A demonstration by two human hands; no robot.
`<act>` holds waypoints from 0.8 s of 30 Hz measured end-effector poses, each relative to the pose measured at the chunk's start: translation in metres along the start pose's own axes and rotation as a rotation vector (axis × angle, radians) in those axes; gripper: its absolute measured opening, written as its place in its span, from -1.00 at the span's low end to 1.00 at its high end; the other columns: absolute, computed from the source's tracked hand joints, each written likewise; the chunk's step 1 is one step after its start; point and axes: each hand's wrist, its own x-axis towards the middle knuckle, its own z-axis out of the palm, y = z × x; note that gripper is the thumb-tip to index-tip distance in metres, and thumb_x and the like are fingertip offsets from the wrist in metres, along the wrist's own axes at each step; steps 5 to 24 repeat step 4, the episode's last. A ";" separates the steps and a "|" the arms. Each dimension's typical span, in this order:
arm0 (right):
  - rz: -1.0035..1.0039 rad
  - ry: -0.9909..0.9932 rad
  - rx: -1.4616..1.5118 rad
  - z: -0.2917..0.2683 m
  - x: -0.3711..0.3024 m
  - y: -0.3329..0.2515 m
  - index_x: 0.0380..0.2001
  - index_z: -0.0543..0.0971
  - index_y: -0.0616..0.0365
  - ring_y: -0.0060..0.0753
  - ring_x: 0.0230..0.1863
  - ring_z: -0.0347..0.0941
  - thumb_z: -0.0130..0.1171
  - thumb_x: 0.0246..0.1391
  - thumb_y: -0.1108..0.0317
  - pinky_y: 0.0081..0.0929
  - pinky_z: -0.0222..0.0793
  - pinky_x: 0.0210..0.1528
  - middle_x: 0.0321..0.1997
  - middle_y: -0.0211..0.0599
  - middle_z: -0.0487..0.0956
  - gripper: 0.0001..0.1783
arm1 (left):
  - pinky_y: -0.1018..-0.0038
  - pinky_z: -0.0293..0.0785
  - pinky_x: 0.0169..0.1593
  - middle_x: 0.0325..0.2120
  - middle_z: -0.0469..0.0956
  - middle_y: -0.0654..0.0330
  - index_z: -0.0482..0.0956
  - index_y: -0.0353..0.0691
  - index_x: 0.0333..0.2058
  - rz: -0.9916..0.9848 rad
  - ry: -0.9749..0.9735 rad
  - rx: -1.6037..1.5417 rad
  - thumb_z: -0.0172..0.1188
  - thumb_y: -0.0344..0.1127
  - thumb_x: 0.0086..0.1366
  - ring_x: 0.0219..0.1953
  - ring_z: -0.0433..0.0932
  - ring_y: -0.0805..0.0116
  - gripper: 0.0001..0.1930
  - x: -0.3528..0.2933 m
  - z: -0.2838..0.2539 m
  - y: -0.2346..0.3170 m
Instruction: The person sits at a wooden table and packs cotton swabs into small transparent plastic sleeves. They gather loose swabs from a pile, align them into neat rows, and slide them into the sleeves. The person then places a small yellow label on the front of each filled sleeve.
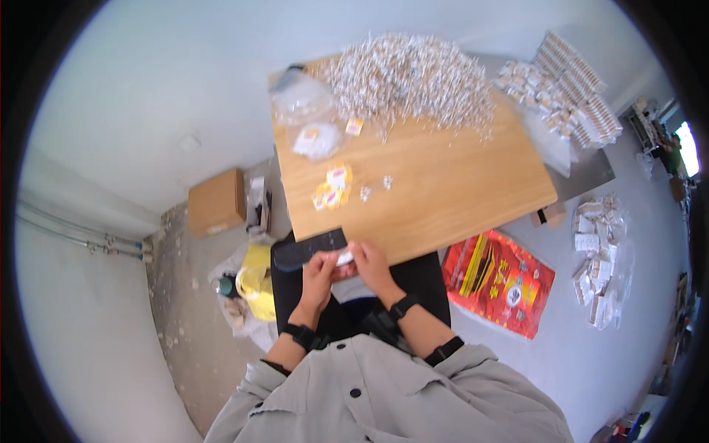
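At the table's near edge, my left hand [317, 277] and my right hand [371, 267] are close together. Both have their fingers closed on a small white piece [344, 257], partly covered by the fingers; it looks like a little packet, though its kind is too small to make out. Beyond my hands lie yellow-and-white cards [332, 188] in a loose heap. Right of them are two small clusters of white bits [365, 193]. A large pile of small, thin white pieces [413, 77] covers the far part of the wooden table [458, 192].
See-through plastic bags [304, 100] lie at the table's far left. A dark flat object [310, 249] sits at the near left corner. Stacked white packs [569, 88] stand beyond the right side. On the floor are a red bag [502, 284], bagged white packs [600, 258] and a cardboard box [216, 203].
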 end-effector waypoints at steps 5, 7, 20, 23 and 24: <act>-0.152 0.010 -0.136 -0.004 0.002 0.001 -0.37 0.54 0.28 -0.43 -0.50 0.48 0.01 0.33 0.22 -0.47 0.40 -0.41 -0.44 -0.21 0.51 -0.67 | 0.57 0.57 -0.19 -0.31 0.60 0.17 0.47 -0.28 -0.17 -0.019 0.002 0.157 0.11 -0.27 0.42 -0.34 0.60 0.51 -0.82 0.001 -0.002 0.008; -0.152 0.010 -0.136 -0.004 0.002 0.001 -0.37 0.54 0.28 -0.43 -0.50 0.48 0.01 0.33 0.22 -0.47 0.40 -0.41 -0.44 -0.21 0.51 -0.67 | 0.57 0.57 -0.19 -0.31 0.60 0.17 0.47 -0.28 -0.17 -0.019 0.002 0.157 0.11 -0.27 0.42 -0.34 0.60 0.51 -0.82 0.001 -0.002 0.008; -0.152 0.010 -0.136 -0.004 0.002 0.001 -0.37 0.54 0.28 -0.43 -0.50 0.48 0.01 0.33 0.22 -0.47 0.40 -0.41 -0.44 -0.21 0.51 -0.67 | 0.57 0.57 -0.19 -0.31 0.60 0.17 0.47 -0.28 -0.17 -0.019 0.002 0.157 0.11 -0.27 0.42 -0.34 0.60 0.51 -0.82 0.001 -0.002 0.008; -0.152 0.010 -0.136 -0.004 0.002 0.001 -0.37 0.54 0.28 -0.43 -0.50 0.48 0.01 0.33 0.22 -0.47 0.40 -0.41 -0.44 -0.21 0.51 -0.67 | 0.57 0.57 -0.19 -0.31 0.60 0.17 0.47 -0.28 -0.17 -0.019 0.002 0.157 0.11 -0.27 0.42 -0.34 0.60 0.51 -0.82 0.001 -0.002 0.008; -0.152 0.010 -0.136 -0.004 0.002 0.001 -0.37 0.54 0.28 -0.43 -0.50 0.48 0.01 0.33 0.22 -0.47 0.40 -0.41 -0.44 -0.21 0.51 -0.67 | 0.57 0.57 -0.19 -0.31 0.60 0.17 0.47 -0.28 -0.17 -0.019 0.002 0.157 0.11 -0.27 0.42 -0.34 0.60 0.51 -0.82 0.001 -0.002 0.008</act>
